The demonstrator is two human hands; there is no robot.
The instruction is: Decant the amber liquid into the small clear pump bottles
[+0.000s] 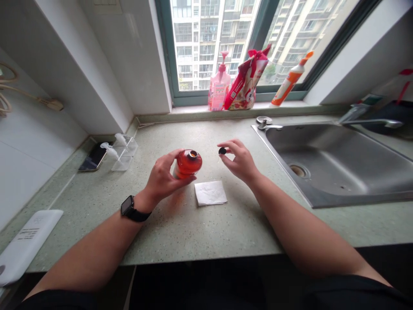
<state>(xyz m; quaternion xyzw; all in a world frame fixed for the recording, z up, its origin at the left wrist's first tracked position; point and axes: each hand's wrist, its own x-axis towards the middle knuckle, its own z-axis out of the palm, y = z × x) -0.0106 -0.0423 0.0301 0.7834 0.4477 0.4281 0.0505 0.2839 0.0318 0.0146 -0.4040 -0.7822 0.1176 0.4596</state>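
Note:
My left hand (167,175) is wrapped round a red see-through bottle (188,165), whose dark-rimmed mouth faces up uncapped. Its lower part is partly hidden by my fingers. To the right, my right hand (239,158) pinches a small black cap (222,151) between thumb and fingertips, apart from the bottle. Between the two hands, nearer to me, a folded white paper napkin (211,193) lies flat on the speckled pale-green counter (206,237). A black watch is on my left wrist.
A steel sink (338,163) with a tap (371,122) takes up the right. On the windowsill stand a pink pump bottle (219,88), a red bag (247,82) and an orange-white bottle (290,82). At left are a phone (95,157), a clear plastic holder (121,161) and a white slab-shaped device (29,245).

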